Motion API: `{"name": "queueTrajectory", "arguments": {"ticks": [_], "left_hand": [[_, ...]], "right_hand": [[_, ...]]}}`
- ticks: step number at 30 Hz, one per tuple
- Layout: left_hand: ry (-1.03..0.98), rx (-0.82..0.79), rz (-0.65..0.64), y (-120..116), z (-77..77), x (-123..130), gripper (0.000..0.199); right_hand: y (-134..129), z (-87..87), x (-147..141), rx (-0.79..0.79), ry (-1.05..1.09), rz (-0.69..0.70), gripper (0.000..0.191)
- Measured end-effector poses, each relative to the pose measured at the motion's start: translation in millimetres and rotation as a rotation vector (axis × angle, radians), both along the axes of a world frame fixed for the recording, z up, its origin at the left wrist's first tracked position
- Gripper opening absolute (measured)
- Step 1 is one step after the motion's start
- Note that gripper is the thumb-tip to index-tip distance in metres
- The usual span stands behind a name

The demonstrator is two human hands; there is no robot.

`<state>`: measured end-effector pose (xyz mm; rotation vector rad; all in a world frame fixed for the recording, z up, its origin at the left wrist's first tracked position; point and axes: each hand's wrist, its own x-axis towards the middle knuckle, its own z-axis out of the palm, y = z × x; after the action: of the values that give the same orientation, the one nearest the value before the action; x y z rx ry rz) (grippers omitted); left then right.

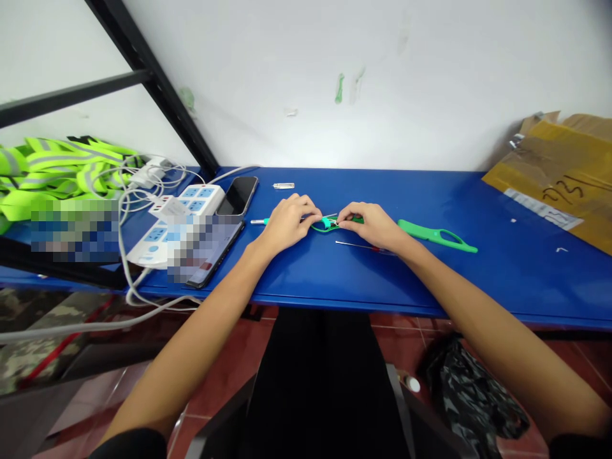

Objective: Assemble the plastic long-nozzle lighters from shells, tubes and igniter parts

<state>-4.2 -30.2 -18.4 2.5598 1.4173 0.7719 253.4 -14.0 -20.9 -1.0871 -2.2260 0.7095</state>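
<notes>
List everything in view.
Held piece: 1, green, centre
Looped strip: 1, green, centre right
Slim tool: 1, silver and red, centre
Rod: 1, teal, centre left
Small piece: 1, pale, back centre
Phones: 2, dark, left
Power strip: 1, white, left
Cables and chargers: several, white, left
Straps: several, yellow, far left
Frame: 1, black, left
Box: 1, brown, far right
Bag: 1, dark camouflage, lower right
Fabric: several, camouflage, lower left
Table: 1, blue, centre
Wall: 1, white, behind
Floor: 1, red, below
Arms: 2, bare, both sides
Clothed lap: 1, black, bottom
Left grip: 1, bare, on held piece
Right grip: 1, bare, on held piece
</notes>
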Motion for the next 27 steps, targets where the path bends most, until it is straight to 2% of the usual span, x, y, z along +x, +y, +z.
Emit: {"name": "queueTrajectory", "arguments": {"ticks": [13,22,27], "left_hand": [[-0.049,-0.07,0.088,5,-1.6,3,0.005],[0.008,-0.054,0.012,5,1.3,-2,0.012],[0.038,-0.042,-0.009,-12,6.1,2,0.011]], "right_hand": [[1,1.2,-1,-0.002,0.008,0.013,0.009],[-2,3.9,-2,0.011,-0.008,0.012,0.01],[-7,13.4,4,-0.081,-0.004,0.063,0.008]]}}
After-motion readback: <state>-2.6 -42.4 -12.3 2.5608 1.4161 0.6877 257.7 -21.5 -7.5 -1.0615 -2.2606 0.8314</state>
